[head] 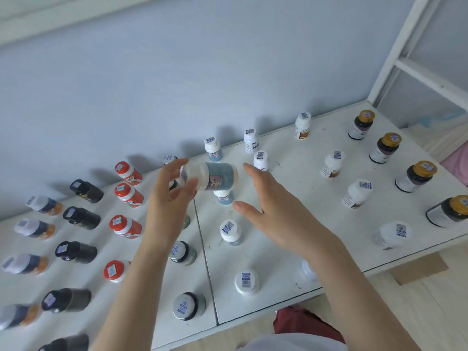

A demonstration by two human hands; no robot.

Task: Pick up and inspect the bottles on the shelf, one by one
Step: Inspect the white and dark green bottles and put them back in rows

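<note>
One blue-label bottle (215, 176) sideways in L hand (171, 198) grip; R hand (278, 209) released, beside it

Left hand (169, 198) has the blue-label bottle (215, 176) pinched by its cap end, tipped sideways above the white shelf (278, 249). Right hand (276, 209) is spread flat just off its 4 o'clock side. Red-capped bottles (129, 195) stand out at 9 o'clock, gold-capped ones (385, 148) at 2.

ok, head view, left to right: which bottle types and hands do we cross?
White-capped navy-and-orange bottles → black bottles → red-capped bottles → left hand → held blue-labelled bottle → right hand → brown-labelled white bottles → gold-capped dark bottles.
</note>
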